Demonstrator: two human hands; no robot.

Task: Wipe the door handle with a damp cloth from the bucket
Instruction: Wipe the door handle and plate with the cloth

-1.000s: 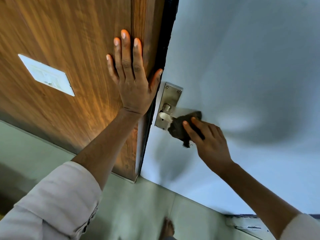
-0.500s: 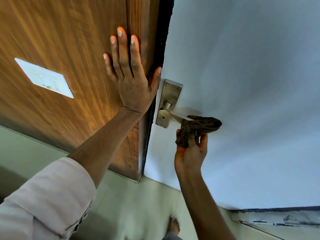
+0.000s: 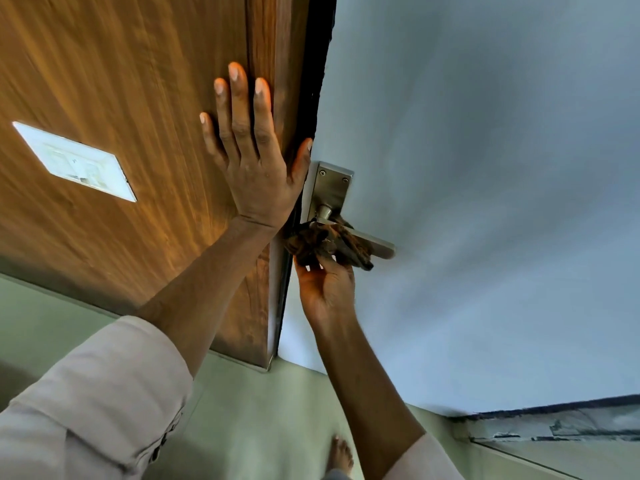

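A metal lever door handle (image 3: 379, 247) on a steel backplate (image 3: 331, 190) is fixed to the pale blue-grey door (image 3: 485, 202). A dark brown cloth (image 3: 313, 242) is wrapped under the lever's inner end, near the spindle. My right hand (image 3: 325, 289) reaches up from below and grips that cloth against the handle. My left hand (image 3: 252, 154) lies flat, fingers spread, on the wooden panel (image 3: 121, 81) beside the door's edge. The bucket is out of view.
A white switch plate (image 3: 74, 161) sits on the wooden panel at left. Pale green floor tiles (image 3: 259, 410) lie below, with a bare foot (image 3: 341, 455) on them. A worn ledge (image 3: 554, 427) runs along the lower right.
My right hand has slid the cloth along the lever from its outer end back toward the backplate, leaving the lever's tip bare. The left hand stays pressed on the wood.
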